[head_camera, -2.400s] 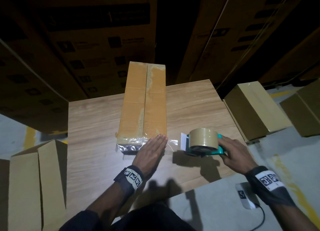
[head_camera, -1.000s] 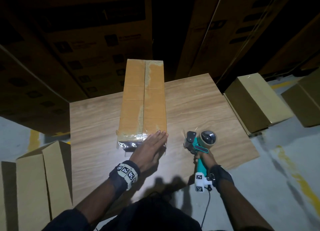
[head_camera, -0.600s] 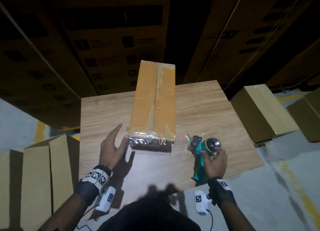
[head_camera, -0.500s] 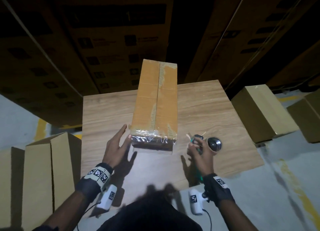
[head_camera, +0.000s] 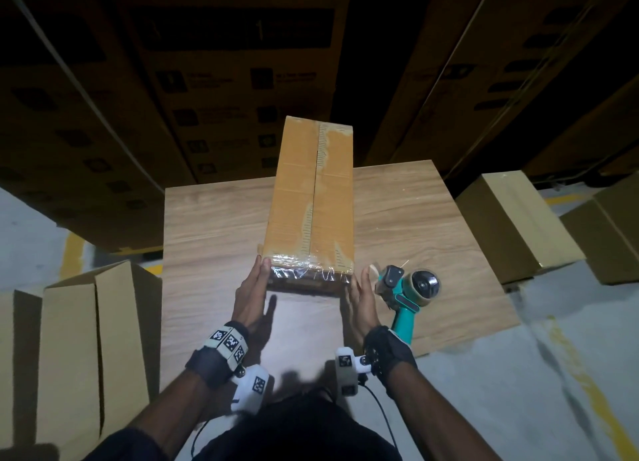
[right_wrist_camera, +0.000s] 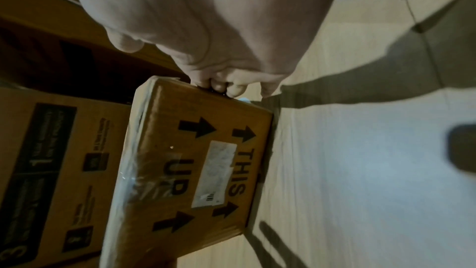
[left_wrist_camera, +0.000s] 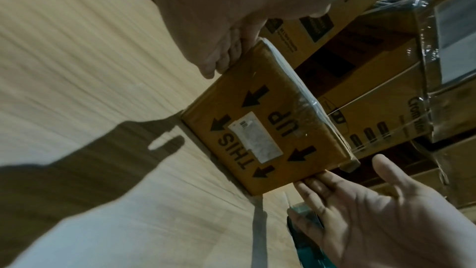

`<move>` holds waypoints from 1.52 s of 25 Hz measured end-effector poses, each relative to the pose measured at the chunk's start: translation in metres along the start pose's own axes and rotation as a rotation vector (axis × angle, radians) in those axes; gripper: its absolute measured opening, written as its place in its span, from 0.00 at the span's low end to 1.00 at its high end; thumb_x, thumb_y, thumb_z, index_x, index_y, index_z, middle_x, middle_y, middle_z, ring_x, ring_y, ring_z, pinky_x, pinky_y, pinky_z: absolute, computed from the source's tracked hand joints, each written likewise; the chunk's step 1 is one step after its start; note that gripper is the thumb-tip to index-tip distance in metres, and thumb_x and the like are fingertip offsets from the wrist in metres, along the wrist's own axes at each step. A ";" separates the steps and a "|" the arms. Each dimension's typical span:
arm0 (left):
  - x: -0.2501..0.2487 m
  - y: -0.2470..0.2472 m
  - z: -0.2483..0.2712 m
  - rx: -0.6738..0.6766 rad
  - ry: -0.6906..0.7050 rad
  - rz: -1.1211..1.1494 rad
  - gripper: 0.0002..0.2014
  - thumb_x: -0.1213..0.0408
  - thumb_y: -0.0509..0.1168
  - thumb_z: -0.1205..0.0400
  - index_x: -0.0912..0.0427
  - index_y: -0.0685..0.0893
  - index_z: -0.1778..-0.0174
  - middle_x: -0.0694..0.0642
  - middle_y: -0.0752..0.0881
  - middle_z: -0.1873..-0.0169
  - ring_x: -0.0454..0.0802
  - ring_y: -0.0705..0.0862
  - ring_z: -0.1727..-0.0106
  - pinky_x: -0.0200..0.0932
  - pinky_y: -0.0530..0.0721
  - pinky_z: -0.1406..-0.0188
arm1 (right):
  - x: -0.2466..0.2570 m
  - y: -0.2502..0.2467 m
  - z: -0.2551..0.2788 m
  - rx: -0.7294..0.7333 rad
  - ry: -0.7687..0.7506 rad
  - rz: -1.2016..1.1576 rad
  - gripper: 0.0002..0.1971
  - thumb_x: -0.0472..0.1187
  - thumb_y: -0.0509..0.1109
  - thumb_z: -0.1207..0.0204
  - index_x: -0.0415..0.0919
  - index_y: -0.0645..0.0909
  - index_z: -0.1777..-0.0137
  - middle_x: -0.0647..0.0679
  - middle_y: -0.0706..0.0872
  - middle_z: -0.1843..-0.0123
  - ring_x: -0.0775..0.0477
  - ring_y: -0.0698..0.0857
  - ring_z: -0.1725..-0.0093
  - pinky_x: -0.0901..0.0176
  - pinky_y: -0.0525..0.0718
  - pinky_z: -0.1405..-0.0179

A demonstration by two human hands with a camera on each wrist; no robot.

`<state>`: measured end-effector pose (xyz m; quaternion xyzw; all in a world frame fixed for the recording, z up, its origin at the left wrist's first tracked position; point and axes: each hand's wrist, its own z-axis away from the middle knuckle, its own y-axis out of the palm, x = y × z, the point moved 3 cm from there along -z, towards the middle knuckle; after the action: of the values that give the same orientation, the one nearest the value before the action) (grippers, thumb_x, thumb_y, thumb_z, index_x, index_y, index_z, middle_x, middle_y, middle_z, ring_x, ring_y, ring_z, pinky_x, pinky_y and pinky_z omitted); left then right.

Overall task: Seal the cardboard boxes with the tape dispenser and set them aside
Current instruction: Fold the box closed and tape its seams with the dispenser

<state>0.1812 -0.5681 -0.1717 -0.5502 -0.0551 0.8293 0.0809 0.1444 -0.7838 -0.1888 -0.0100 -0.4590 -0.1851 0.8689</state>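
A long cardboard box (head_camera: 311,201) lies lengthwise on the wooden table (head_camera: 214,225), with tape along its top seam and clear tape over its near end. That end reads "THIS UP" (left_wrist_camera: 260,129) (right_wrist_camera: 193,170). My left hand (head_camera: 252,289) (left_wrist_camera: 219,27) presses straight fingers on the box's near left side, thumb on the top corner. My right hand (head_camera: 361,291) (left_wrist_camera: 360,211) (right_wrist_camera: 206,27) touches the near right side with flat fingers. The teal tape dispenser (head_camera: 404,294) lies on the table just right of my right hand, free of both hands.
Two closed cardboard boxes (head_camera: 515,225) (head_camera: 615,229) sit on the floor to the right. Open boxes (head_camera: 93,339) stand at the left. Large stacked cartons (head_camera: 242,80) wall off the far side behind the table. The floor is grey with yellow lines.
My right hand let go of the tape dispenser, which now lies on the table. Both hands moved to the box's near corners, the left from the near end to the left side.
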 end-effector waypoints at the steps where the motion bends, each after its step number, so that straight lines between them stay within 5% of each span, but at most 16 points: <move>1: 0.003 0.001 0.000 0.001 0.002 -0.004 0.39 0.27 0.48 0.16 0.43 0.63 0.11 0.51 0.71 0.16 0.51 0.70 0.17 0.59 0.57 0.13 | -0.001 0.000 -0.001 -0.005 -0.008 0.003 0.38 0.69 0.42 0.15 0.51 0.46 0.09 0.52 0.53 0.09 0.48 0.53 0.10 0.51 0.50 0.13; 3: 0.008 0.001 -0.002 0.008 -0.006 0.001 0.41 0.24 0.48 0.18 0.41 0.62 0.11 0.49 0.70 0.16 0.48 0.69 0.19 0.63 0.56 0.12 | -0.001 -0.002 -0.003 0.007 -0.006 0.026 0.32 0.62 0.39 0.10 0.50 0.45 0.10 0.51 0.51 0.08 0.48 0.53 0.10 0.51 0.50 0.13; 7: 0.020 -0.009 -0.001 -0.003 -0.025 0.054 0.36 0.26 0.48 0.16 0.41 0.73 0.17 0.50 0.75 0.19 0.48 0.73 0.21 0.51 0.65 0.17 | -0.014 -0.019 -0.005 0.072 0.078 0.072 0.35 0.67 0.43 0.12 0.52 0.50 0.09 0.55 0.54 0.09 0.50 0.56 0.11 0.47 0.47 0.12; 9: 0.023 -0.016 0.008 -0.036 0.010 0.015 0.26 0.36 0.50 0.10 0.40 0.75 0.20 0.47 0.79 0.25 0.44 0.76 0.24 0.43 0.68 0.23 | -0.022 -0.032 -0.005 0.114 0.061 0.181 0.42 0.74 0.49 0.17 0.51 0.53 0.09 0.58 0.57 0.11 0.53 0.57 0.11 0.46 0.47 0.11; 11: 0.019 -0.020 0.019 -0.059 0.069 -0.008 0.15 0.50 0.54 0.07 0.38 0.76 0.25 0.38 0.81 0.33 0.27 0.79 0.34 0.31 0.71 0.33 | -0.020 -0.042 0.001 0.186 -0.022 0.385 0.45 0.76 0.54 0.20 0.50 0.56 0.10 0.58 0.59 0.11 0.55 0.57 0.12 0.49 0.51 0.11; 13: 0.018 -0.027 0.020 -0.066 0.110 -0.052 0.13 0.58 0.58 0.07 0.38 0.81 0.31 0.30 0.83 0.40 0.16 0.79 0.42 0.25 0.73 0.39 | -0.017 -0.048 0.006 0.233 -0.034 0.449 0.33 0.60 0.58 0.11 0.50 0.56 0.10 0.61 0.61 0.13 0.57 0.59 0.13 0.56 0.55 0.14; 17: 0.017 -0.046 0.002 -0.023 0.123 -0.205 0.15 0.70 0.66 0.12 0.55 0.87 0.30 0.52 0.90 0.37 0.43 0.86 0.36 0.44 0.81 0.30 | -0.005 -0.051 0.008 0.287 -0.049 0.631 0.31 0.34 0.62 0.11 0.46 0.57 0.10 0.58 0.63 0.14 0.61 0.64 0.18 0.66 0.62 0.23; 19: 0.010 -0.054 -0.005 0.006 0.173 -0.298 0.17 0.73 0.70 0.16 0.54 0.88 0.33 0.54 0.92 0.42 0.44 0.89 0.41 0.50 0.86 0.31 | 0.001 -0.053 0.004 0.224 -0.133 0.757 0.31 0.30 0.63 0.12 0.45 0.61 0.11 0.50 0.70 0.15 0.55 0.69 0.17 0.64 0.66 0.22; 21: 0.000 -0.058 -0.012 0.065 0.232 -0.344 0.25 0.72 0.74 0.19 0.46 0.82 0.28 0.53 0.94 0.49 0.41 0.90 0.45 0.44 0.86 0.38 | 0.010 -0.055 -0.003 0.134 -0.252 0.917 0.37 0.27 0.66 0.15 0.53 0.61 0.11 0.46 0.82 0.23 0.50 0.80 0.23 0.54 0.75 0.23; 23: -0.004 -0.060 -0.024 0.148 0.275 -0.444 0.37 0.72 0.75 0.20 0.38 0.72 0.19 0.51 0.94 0.52 0.38 0.90 0.47 0.38 0.81 0.42 | 0.017 -0.055 -0.013 0.086 -0.393 1.095 0.47 0.29 0.70 0.19 0.63 0.51 0.10 0.48 0.91 0.38 0.49 0.89 0.38 0.47 0.85 0.33; 26: -0.006 -0.063 -0.040 0.256 0.372 -0.638 0.41 0.72 0.77 0.21 0.34 0.70 0.17 0.51 0.93 0.53 0.36 0.90 0.48 0.31 0.80 0.46 | 0.024 -0.050 -0.025 0.130 -0.531 1.303 0.53 0.32 0.73 0.19 0.63 0.40 0.10 0.48 0.92 0.53 0.45 0.90 0.55 0.47 0.88 0.48; 31: -0.020 -0.058 -0.050 0.324 0.437 -0.790 0.32 0.69 0.79 0.22 0.45 0.79 0.23 0.53 0.93 0.52 0.41 0.90 0.51 0.43 0.88 0.45 | 0.046 -0.042 -0.043 0.206 -0.561 1.542 0.43 0.40 0.78 0.21 0.59 0.52 0.17 0.45 0.92 0.44 0.43 0.89 0.50 0.47 0.88 0.49; 35: -0.024 -0.055 -0.052 0.352 0.431 -0.809 0.28 0.66 0.81 0.24 0.53 0.81 0.28 0.39 0.86 0.57 0.37 0.87 0.55 0.39 0.87 0.51 | 0.061 -0.034 -0.048 0.268 -0.534 1.592 0.40 0.43 0.81 0.26 0.54 0.57 0.24 0.44 0.91 0.42 0.45 0.89 0.54 0.51 0.89 0.56; 38: -0.021 -0.055 -0.054 0.337 0.441 -0.798 0.27 0.66 0.81 0.25 0.56 0.82 0.30 0.39 0.84 0.56 0.32 0.85 0.56 0.40 0.87 0.50 | 0.062 -0.031 -0.046 0.293 -0.528 1.605 0.39 0.49 0.83 0.28 0.52 0.58 0.28 0.43 0.90 0.41 0.45 0.88 0.54 0.56 0.83 0.60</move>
<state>0.2428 -0.5179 -0.1638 -0.6282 -0.1084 0.5944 0.4902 0.2024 -0.8405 -0.1705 -0.2621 -0.5196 0.5554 0.5940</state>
